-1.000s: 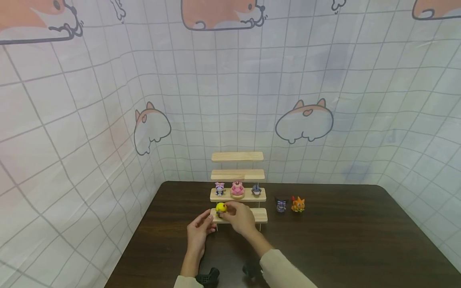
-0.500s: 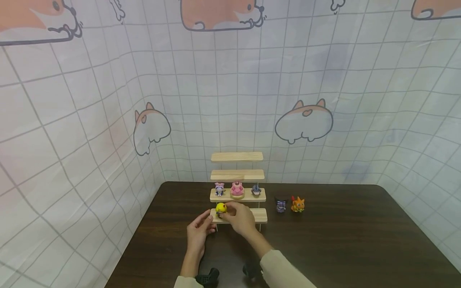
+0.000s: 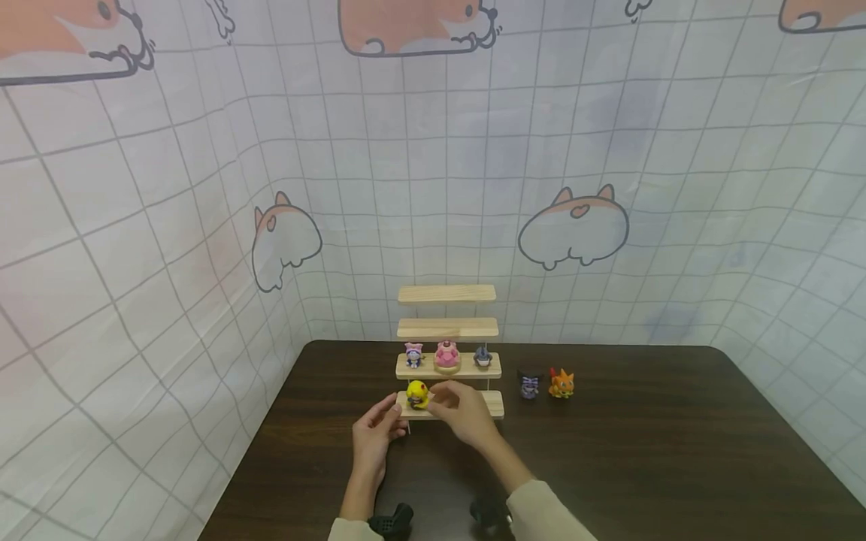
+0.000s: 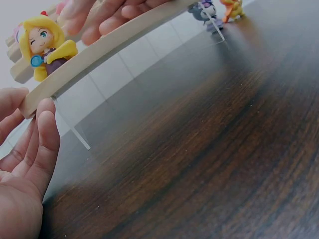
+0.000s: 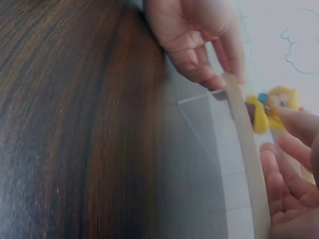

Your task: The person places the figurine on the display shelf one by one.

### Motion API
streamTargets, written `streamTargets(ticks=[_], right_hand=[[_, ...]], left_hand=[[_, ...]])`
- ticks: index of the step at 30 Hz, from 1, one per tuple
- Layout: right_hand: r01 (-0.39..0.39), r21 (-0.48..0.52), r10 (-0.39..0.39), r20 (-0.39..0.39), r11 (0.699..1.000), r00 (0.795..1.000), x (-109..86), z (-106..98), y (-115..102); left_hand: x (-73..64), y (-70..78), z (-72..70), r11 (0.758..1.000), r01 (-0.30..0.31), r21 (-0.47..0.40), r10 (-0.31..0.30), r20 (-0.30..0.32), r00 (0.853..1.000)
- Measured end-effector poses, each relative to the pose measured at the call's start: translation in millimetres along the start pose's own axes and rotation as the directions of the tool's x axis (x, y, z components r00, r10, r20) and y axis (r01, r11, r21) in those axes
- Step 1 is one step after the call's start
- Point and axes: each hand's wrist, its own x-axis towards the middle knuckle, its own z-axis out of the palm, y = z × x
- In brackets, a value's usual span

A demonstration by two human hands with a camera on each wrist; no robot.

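A yellow-haired girl figurine (image 3: 417, 394) stands upright at the left end of the lowest step of a wooden display shelf (image 3: 489, 404). In the left wrist view the figurine (image 4: 44, 45) shows a winking face and a blue magnifying glass. My left hand (image 3: 370, 443) pinches the left end of that step, thumb above and fingertips beneath the board (image 4: 119, 42). Just right of the figurine is my right hand (image 3: 465, 415), its fingers loosely bent and holding nothing. Seen from the right wrist, the right hand's fingers (image 5: 294, 142) lie over the step beside the yellow figure.
On the second step stand a pink-and-white figurine (image 3: 414, 355), a pink one on a round base (image 3: 446, 358) and a grey one (image 3: 482, 356). A dark purple figurine (image 3: 529, 385) and an orange one (image 3: 561, 384) stand on the dark table (image 3: 643, 451), right of the shelf.
My right hand has let go of the yellow-haired figurine and drawn back slightly to the right, uncovering more of it. The left hand stays at the step's end.
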Motion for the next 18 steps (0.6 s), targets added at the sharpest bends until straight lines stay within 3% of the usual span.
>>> streamTargets(ticks=[5, 18], right_hand=[[0.012, 0.042, -0.014, 0.039, 0.999, 0.999, -7.0, -12.6, 4.6], [-0.047, 0.186, 0.022, 0.134, 0.981, 0.991, -22.6, -53.5, 19.8]], left_hand=[[1.4, -0.7, 0.5, 1.000, 0.002, 0.009, -0.002, -0.002, 1.000], [1.6, -1.1, 0.4, 1.000, 0.007, 0.030, -0.006, -0.019, 1.000]])
